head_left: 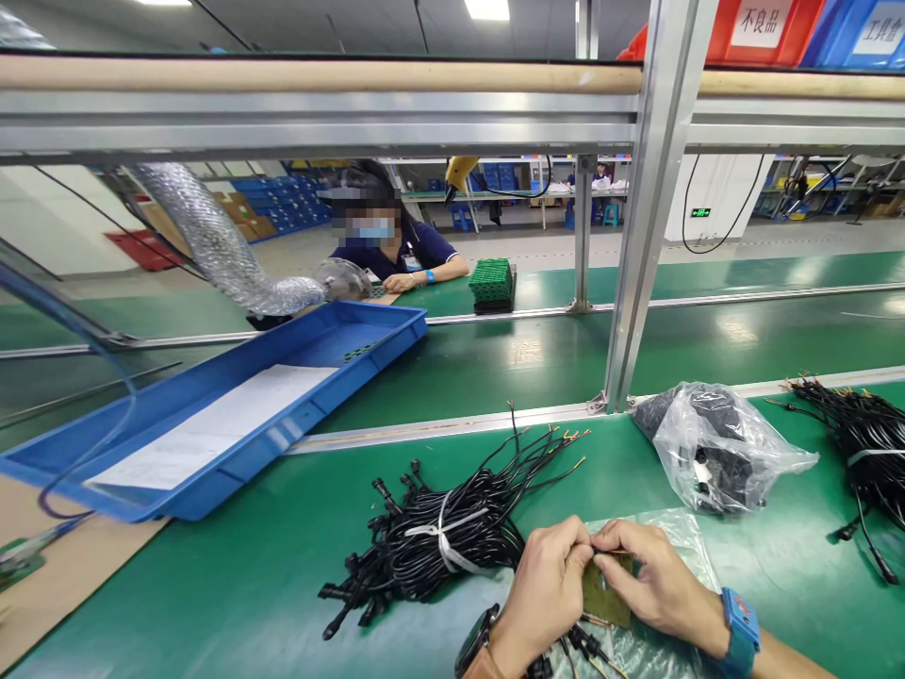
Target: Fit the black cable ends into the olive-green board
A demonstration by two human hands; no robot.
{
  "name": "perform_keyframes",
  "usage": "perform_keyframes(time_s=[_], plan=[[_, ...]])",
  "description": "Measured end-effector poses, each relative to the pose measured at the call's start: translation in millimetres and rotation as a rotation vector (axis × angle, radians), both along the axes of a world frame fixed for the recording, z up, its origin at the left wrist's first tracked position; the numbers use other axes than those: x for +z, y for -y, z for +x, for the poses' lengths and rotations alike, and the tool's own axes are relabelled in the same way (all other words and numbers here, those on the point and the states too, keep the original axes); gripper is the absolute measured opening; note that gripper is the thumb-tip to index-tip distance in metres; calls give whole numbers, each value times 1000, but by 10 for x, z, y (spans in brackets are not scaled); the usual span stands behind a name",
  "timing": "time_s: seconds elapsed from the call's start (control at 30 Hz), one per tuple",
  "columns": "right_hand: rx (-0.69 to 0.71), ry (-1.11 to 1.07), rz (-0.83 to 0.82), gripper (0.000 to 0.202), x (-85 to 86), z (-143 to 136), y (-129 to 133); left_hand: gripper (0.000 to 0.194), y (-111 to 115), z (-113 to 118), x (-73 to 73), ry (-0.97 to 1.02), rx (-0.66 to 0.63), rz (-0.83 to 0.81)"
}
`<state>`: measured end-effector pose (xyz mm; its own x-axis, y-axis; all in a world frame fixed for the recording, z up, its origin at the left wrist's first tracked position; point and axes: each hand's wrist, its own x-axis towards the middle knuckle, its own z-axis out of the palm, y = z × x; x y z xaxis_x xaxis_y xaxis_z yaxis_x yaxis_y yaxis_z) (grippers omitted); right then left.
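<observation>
My left hand and my right hand meet fingertip to fingertip low in the head view, both pinching a thin cable with black and orange parts. Most of it is hidden by the fingers. Below them lies a flat yellow-green piece, partly covered, on a clear plastic bag. Several short black connector leads lie just under my hands. To the left rests a bundle of black cables with connectors, bound by a white tie.
Behind my right hand sits a plastic bag of black parts; another cable bundle is at far right. A long blue tray holds paper at left. A metal post rises ahead. Across the bench, a masked person sits near green racks.
</observation>
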<state>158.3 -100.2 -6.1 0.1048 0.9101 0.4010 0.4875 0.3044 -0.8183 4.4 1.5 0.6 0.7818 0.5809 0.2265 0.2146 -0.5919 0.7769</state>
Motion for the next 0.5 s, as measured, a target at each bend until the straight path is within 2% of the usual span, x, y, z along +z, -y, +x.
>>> perform_keyframes(time_s=[0.07, 0.2, 0.3, 0.5], plan=[[8, -4, -10, 13, 7, 18, -7, 23, -5, 0, 15, -17, 0, -24], [-2, -8, -48, 10, 55, 94, -1, 22, -31, -27, 144, -43, -47, -101], [-6, -1, -55, 8, 67, 121, 11, 23, -50, -53, 202, -87, -62, -84], [13, -30, -47, 8, 42, 68, 19, 25, -28, -37, 113, -104, -35, -53]])
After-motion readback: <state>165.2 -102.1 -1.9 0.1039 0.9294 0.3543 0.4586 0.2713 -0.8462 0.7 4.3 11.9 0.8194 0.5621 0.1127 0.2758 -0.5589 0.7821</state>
